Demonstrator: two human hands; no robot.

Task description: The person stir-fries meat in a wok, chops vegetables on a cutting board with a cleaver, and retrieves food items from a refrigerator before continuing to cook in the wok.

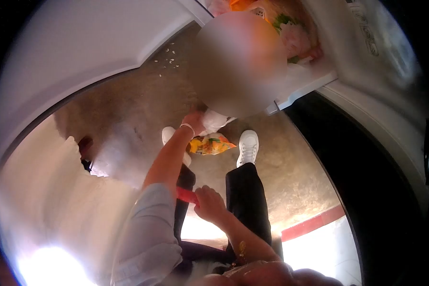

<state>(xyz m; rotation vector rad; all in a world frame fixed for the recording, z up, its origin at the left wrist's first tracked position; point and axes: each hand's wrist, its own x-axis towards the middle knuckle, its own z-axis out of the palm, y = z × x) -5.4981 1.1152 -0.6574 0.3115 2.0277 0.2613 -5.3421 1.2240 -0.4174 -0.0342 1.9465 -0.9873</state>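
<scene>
My left hand [194, 122], with a white band at the wrist, reaches down beside a white plastic bag [215, 120] and seems to touch it. Its fingers are partly hidden by a round blurred patch, so their grip does not show. An orange and yellow printed packet [211, 144] lies just below, between my white shoes. Closer to my body, my right hand [209, 204] is closed around one end of a long red thing [187, 195]. What this red thing is cannot be made out; its far end passes behind my left forearm.
A fridge-like open drawer or shelf [304, 90] at the top right holds bagged food [295, 38]. A pale door or panel [95, 43] fills the upper left. Small white bits [170, 59] lie on the brown floor [291, 167]. My white shoe [248, 147] stands right of the packet.
</scene>
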